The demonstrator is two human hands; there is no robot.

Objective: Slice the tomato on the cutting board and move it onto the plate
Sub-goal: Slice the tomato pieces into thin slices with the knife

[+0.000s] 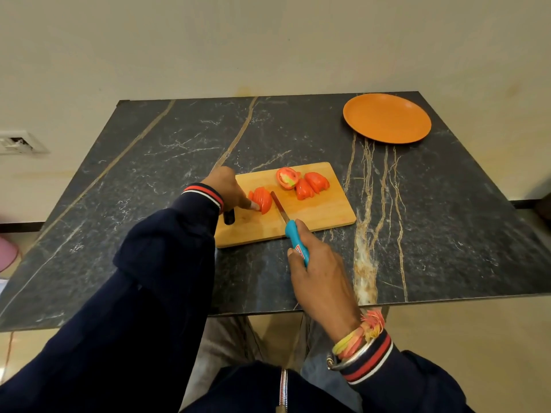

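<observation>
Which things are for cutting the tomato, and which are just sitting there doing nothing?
For the job:
sliced tomato piece, held by the left hand
other tomato pieces
knife, gripped by the right hand
cutting board
orange plate, nothing on it yet

Just there:
wall socket
pink thing at the picture's left edge, too cut off to name
</observation>
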